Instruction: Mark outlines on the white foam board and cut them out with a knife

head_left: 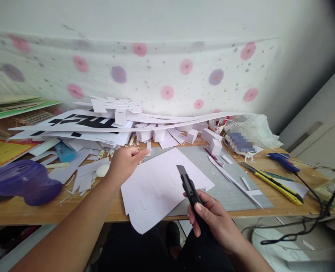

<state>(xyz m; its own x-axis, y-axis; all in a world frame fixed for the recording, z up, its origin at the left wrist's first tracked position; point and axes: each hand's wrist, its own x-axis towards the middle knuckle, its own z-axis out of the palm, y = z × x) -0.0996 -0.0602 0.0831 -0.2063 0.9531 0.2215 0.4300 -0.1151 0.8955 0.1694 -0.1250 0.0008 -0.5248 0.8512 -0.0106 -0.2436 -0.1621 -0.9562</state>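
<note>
Black cutter (191,189): slim dark body with a slot along it, broad grey blade bared and pointing away from the person, raised over the white sheet.
Right hand (209,215): fingers wrapped round the black cutter, thumb on its side.
White sheet (164,173): askew, partly on the grey cutting mat (229,185), near edge overhanging the tabletop (14,218); thin stepped lines mark it.
Left hand (126,162): fingers curled beyond the sheet's left edge; cannot tell whether they pinch anything.
</note>
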